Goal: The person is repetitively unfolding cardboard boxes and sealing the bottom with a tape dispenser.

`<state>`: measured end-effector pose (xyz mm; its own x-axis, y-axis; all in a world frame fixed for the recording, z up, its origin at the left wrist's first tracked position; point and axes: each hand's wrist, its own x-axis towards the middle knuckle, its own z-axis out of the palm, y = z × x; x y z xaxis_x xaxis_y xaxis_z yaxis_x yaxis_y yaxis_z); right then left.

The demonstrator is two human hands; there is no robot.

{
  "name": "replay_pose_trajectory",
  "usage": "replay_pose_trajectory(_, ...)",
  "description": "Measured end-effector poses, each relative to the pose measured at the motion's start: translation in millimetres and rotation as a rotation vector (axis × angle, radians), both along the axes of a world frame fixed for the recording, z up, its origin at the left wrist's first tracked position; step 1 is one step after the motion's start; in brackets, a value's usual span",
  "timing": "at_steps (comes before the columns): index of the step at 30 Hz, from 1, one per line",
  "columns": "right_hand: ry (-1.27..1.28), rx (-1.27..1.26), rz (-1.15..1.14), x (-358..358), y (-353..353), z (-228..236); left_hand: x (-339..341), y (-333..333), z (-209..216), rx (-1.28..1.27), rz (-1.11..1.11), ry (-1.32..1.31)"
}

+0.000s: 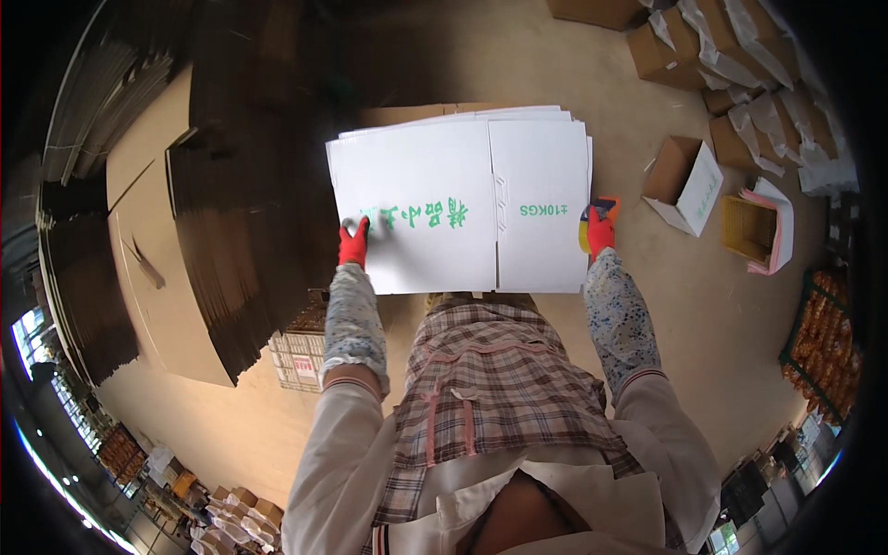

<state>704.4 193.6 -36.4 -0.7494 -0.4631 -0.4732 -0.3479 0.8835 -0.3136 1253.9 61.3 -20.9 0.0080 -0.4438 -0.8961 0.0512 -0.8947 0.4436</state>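
Observation:
A flattened white carton (425, 176) with green print lies in front of me, on top of several uneven white sheets, with brown cardboard showing under the far edge. My left hand (352, 244), in a red glove with greyish fingertips, pinches the carton's left edge. At the right edge, my right hand (601, 231), also gloved in red, closes around a rounded yellow, orange and dark tool (585, 229). The tool's kind is not clear, and it sits against or just beside the carton's edge. Speckled sleeve covers span both forearms.
Tall stacks of flattened brown cardboard (148, 231) stand at my left, near a white crate (298, 359). On the right floor are an open white box (684, 185) and a yellow basket (747, 228). Lined brown cartons (721, 46) stand far right; filled net sacks (821, 347) lie nearer.

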Motion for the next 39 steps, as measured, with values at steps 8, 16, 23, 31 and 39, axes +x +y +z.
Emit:
replay_pose_trajectory(8, 0.097, -0.221, 0.008, 5.1, 18.2, -3.7, 13.9, -16.7, -10.2, -0.388, -0.143, -0.625)
replay_pose_trajectory(16, -0.450, -0.562, -0.485, -27.8, 33.0, 20.6, -6.6, 1.9, 137.0, -0.847, 0.436, -0.270)
replay_pose_trajectory(23, -0.912, -0.653, -0.161, -39.1, -16.4, 156.2, 46.6, -0.2, 233.3, -1.304, 0.361, 0.059)
replay_pose_trajectory(31, 0.054, -0.324, 1.575, 93.9, -20.9, 361.7, 39.7, -14.8, 229.2, -1.121, 0.343, 0.070)
replay_pose_trajectory(39, -0.381, -0.122, 1.019, 114.2, -52.9, 404.6, 67.2, -4.5, 174.4, -1.649, -0.211, -0.556)
